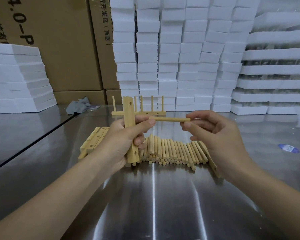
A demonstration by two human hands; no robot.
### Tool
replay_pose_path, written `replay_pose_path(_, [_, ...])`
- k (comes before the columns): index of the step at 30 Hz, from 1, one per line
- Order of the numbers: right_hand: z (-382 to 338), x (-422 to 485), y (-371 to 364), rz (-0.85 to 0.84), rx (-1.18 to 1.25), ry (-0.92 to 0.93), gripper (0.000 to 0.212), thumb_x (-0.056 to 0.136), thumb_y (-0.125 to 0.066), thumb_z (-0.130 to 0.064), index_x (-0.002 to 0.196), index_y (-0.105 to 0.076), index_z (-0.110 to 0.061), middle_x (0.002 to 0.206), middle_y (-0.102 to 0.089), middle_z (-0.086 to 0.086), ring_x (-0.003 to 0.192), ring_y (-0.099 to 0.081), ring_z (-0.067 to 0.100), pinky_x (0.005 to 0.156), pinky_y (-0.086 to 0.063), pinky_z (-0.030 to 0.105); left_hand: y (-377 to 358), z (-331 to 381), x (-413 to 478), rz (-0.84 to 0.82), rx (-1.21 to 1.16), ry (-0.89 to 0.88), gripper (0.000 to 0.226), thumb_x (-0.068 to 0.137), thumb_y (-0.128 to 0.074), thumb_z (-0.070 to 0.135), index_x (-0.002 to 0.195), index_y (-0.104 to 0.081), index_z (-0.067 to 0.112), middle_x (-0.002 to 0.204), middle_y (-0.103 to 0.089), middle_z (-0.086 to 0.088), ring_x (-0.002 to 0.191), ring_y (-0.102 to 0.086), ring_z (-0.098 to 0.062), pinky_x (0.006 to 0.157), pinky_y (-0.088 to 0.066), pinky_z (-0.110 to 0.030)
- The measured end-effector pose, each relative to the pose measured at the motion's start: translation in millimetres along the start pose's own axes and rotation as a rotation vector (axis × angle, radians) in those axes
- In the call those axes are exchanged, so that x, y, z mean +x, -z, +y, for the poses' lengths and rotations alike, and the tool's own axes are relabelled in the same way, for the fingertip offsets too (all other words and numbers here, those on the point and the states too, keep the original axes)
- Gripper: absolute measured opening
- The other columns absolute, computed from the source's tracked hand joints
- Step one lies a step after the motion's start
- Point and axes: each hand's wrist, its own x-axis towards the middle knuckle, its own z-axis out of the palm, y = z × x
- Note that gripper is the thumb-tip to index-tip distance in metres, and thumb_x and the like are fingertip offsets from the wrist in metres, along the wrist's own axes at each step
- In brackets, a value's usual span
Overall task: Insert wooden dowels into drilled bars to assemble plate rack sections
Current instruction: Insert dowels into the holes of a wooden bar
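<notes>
Centrally, the left hand is wrapped around a drilled bar and holds it upright above the table, with the fingers curled across its front and the thumb along its right side. One hole shows near the bar's top end and another near its bottom. The right hand pinches a single dowel between thumb and fingers and holds it level. The dowel's left end reaches the bar beside the left thumb; I cannot tell whether the tip sits in a hole.

Below the hands, a pile of dowels lies on the steel table, ends pointing near. Left of the pile, partly behind the left wrist, a stack of bars lies flat with holes showing. One loose bar lies angled at the pile's right edge. Farther back stands an assembled section, a bar with dowels upright.

The tabletop is shiny metal with streaked reflections, and a dark seam runs diagonally at left. A crumpled grey cloth lies far left and a blue sticker at right. Behind, white foam blocks are stacked high, with printed cardboard boxes to their left.
</notes>
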Motion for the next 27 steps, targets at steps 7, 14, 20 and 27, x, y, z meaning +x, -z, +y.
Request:
replay_pose_path(7, [4.3, 1.7, 2.0, 0.015, -0.072, 0.054, 0.017, 0.087, -0.084, -0.018, 0.097, -0.08, -0.031, 0.096, -0.08, -0.001, 0.095, -0.076, 0.016, 0.075, -0.059, 0.022, -3.7, 4.7, -1.8, 0.04, -0.056, -0.031, 0.022, 0.07, -0.09, 0.019, 0.091, -0.084, 0.015, 0.063, -0.055, 0.002, 0.045, -0.04, -0.007, 0.045, -0.04, -0.022])
replay_pose_path(14, [5.8, 1.7, 5.1, -0.004, -0.177, 0.103, 0.018, 0.088, -0.083, -0.017, 0.098, -0.077, -0.032, 0.099, -0.079, -0.006, 0.097, -0.075, 0.014, 0.081, -0.062, 0.044, -2.0, 6.6, -2.8, 0.001, -0.016, -0.041, 0.029, 0.075, -0.089, 0.019, 0.1, -0.078, 0.009, 0.072, -0.064, -0.001, 0.045, -0.039, -0.007, 0.046, -0.039, -0.021])
replay_pose_path(20, [8.0, 2.7, 6.1, -0.029, -0.193, 0.122, 0.021, 0.087, -0.083, -0.014, 0.097, -0.077, -0.031, 0.099, -0.078, -0.005, 0.099, -0.075, 0.016, 0.081, -0.062, 0.05, 1.7, 5.4, -0.9, -0.052, 0.04, -0.085, 0.015, 0.078, -0.088, 0.02, 0.092, -0.083, 0.016, 0.09, -0.076, -0.009, 0.044, -0.041, -0.007, 0.045, -0.04, -0.02])
replay_pose_path(27, [3.8, 2.2, 6.4, -0.024, -0.211, 0.118, 0.019, 0.085, -0.085, -0.021, 0.097, -0.076, -0.033, 0.1, -0.078, -0.007, 0.098, -0.075, 0.015, 0.084, -0.06, 0.059, 4.5, 2.6, 0.8, -0.055, 0.125, -0.135, 0.01, 0.093, -0.08, 0.011, 0.093, -0.085, 0.02, 0.102, -0.08, -0.017, 0.045, -0.044, -0.007, 0.048, -0.042, -0.021])
